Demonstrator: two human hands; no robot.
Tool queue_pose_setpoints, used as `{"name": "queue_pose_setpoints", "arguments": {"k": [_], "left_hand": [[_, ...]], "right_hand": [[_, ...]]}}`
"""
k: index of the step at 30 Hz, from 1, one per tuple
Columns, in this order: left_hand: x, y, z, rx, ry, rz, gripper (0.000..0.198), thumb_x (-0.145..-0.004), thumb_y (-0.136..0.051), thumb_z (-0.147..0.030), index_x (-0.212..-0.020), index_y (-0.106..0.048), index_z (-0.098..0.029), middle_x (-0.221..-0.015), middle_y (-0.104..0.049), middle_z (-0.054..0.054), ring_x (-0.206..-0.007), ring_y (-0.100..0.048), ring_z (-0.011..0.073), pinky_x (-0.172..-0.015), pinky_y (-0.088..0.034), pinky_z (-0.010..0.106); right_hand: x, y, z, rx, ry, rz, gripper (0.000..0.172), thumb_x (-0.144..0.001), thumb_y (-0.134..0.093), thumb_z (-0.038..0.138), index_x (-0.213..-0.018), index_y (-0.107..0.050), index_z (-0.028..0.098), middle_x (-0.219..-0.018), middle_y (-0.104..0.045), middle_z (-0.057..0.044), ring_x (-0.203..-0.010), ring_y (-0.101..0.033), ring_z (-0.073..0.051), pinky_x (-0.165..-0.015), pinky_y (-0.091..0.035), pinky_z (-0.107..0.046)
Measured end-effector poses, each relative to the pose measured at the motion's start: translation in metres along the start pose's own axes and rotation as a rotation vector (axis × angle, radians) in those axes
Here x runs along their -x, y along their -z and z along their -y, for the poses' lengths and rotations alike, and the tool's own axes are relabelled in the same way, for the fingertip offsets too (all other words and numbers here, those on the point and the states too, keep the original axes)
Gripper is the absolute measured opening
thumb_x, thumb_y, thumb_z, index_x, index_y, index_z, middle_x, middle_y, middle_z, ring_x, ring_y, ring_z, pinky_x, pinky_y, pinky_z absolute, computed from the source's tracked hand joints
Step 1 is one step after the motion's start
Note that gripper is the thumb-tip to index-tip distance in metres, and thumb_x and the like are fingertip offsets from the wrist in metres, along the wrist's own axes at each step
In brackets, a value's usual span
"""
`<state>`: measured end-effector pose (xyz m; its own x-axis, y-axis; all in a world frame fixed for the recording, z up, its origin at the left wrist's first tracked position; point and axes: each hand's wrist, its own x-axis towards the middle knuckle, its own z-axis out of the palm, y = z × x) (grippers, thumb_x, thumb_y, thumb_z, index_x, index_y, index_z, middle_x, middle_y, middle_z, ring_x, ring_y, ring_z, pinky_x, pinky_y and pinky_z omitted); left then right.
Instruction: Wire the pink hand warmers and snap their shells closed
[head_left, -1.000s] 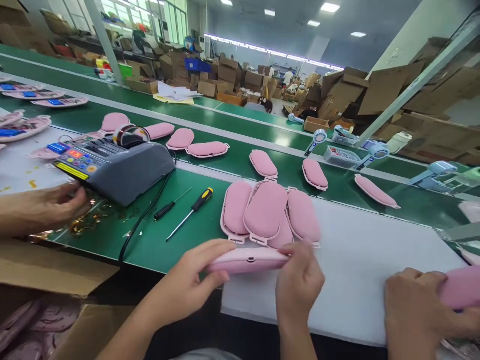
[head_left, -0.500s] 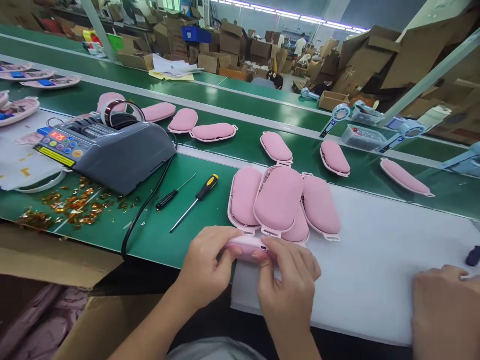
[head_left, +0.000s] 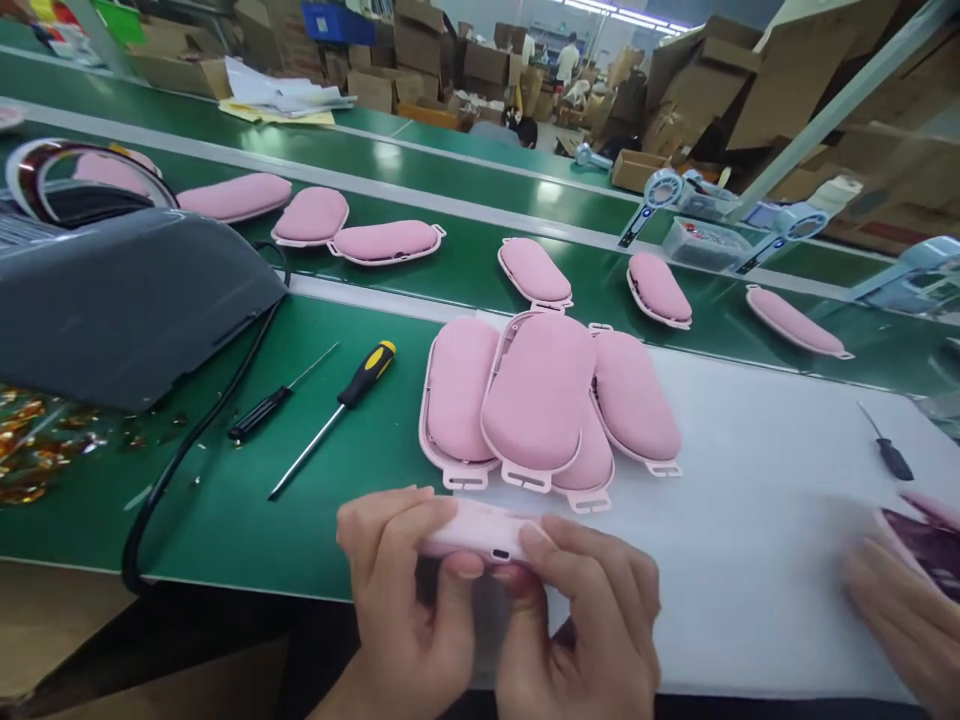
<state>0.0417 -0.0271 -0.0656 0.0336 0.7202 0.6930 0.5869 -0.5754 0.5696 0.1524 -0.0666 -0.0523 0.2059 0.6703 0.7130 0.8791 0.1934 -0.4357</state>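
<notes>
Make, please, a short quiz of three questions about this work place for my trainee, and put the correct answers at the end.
1. True or false: the left hand and the right hand hold the same case.

2. Choose one. How many screwdrivers lie directly on the green table?
A) one
B) two
C) four

3. Fill the gap: between the grey machine and those screwdrivers runs a black ____.

Key: 1. True. 2. B, two. 3. Cable.
</notes>
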Motion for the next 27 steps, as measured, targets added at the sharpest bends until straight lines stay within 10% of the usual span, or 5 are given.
{"name": "queue_pose_setpoints", "arguments": {"k": [10,21,27], "left_hand": [[0.003,0.013,0.003,-0.005,-0.06,0.121,0.027,-0.094,-0.04,-0.025,-0.116,-0.049,-0.012,-0.113,-0.046,0.012,-0.105,-0.044,0.0228,-0.088,-0.036,0.038],[0.004,0.0,0.004,0.024,-0.056,-0.023,0.016,-0.093,-0.042,-0.024,-0.097,-0.054,-0.014,-0.096,-0.048,0.007,-0.09,-0.048,0.0192,-0.082,-0.04,0.035],[-0.026,0.031,-0.002,-0.013,-0.176,0.05,0.011,-0.089,-0.048,-0.017,-0.095,-0.056,-0.018,-0.094,-0.052,0.005,-0.089,-0.05,0.0187,-0.076,-0.037,0.035]], "right_hand": [[-0.009,0.019,-0.01,-0.003,0.038,0.209,0.031,-0.093,-0.051,0.032,-0.12,-0.051,0.016,-0.106,-0.058,-0.008,-0.101,-0.051,-0.02,-0.087,-0.042,-0.032],[0.011,-0.012,-0.009,0.091,0.024,-0.102,0.016,-0.092,-0.051,0.028,-0.1,-0.06,0.017,-0.092,-0.061,-0.009,-0.083,-0.052,-0.023,-0.074,-0.039,-0.037],[-0.001,0.009,0.003,-0.061,-0.031,0.087,0.023,-0.095,-0.044,0.035,-0.106,-0.056,0.02,-0.092,-0.059,-0.008,-0.083,-0.051,-0.023,-0.073,-0.041,-0.036]]}}
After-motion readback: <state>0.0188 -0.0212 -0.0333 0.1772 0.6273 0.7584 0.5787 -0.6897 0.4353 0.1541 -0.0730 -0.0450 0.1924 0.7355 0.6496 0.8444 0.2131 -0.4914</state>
